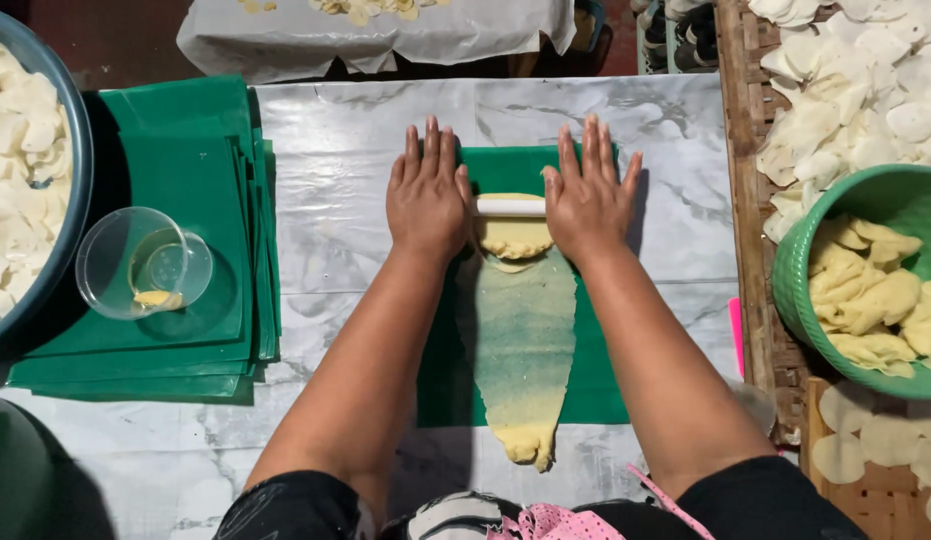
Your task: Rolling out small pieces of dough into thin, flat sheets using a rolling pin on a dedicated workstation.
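My left hand [427, 196] and my right hand [586, 194] lie flat, fingers spread, on the two ends of a white rolling pin [511, 207]. The pin rests across a strip of yellow dough [521, 345] laid on a green plastic sheet [602, 370]. Behind the pin the dough is rolled thin and translucent, down to a thick end near my body. A thicker lump of dough [514, 237] sits just under the pin.
A stack of green sheets [201, 150] lies at left with a clear plastic cup [144, 262] on it. A large bowl of pale slices [26, 170] stands far left. At right, a green basket of yellow dough pieces [866, 290] sits on a woven tray of white slices [846, 100].
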